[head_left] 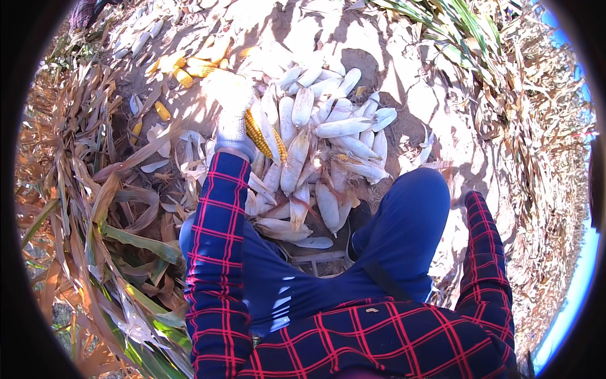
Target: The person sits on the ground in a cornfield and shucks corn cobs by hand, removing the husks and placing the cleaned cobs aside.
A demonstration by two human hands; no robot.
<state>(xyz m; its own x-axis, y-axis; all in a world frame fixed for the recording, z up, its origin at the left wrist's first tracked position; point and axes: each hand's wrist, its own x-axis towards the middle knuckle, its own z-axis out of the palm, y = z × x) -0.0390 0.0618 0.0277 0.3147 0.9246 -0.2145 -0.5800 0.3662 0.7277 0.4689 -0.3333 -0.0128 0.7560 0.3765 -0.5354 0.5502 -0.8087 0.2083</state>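
My left hand (231,123), in a white knitted glove, reaches forward at the left side of a heap of corn ears (344,126). Strong sunlight washes out its fingers, so I cannot make out whether they are open or closed. Right beside the glove is a partly husked corn ear (254,134), its yellow kernels showing next to a strip of pale husk. Whether the hand grips this ear is unclear. Most ears in the heap are wrapped in dry, whitish husks. My right arm (483,246) hangs by my right knee; past the cuff the hand does not show.
Several husked yellow ears (196,66) lie on the ground beyond my left hand. Dry stalks and leaves (136,208) are piled along the left. Green leaves (461,31) lie at the far right. My bent right knee (416,202) stands beside the heap.
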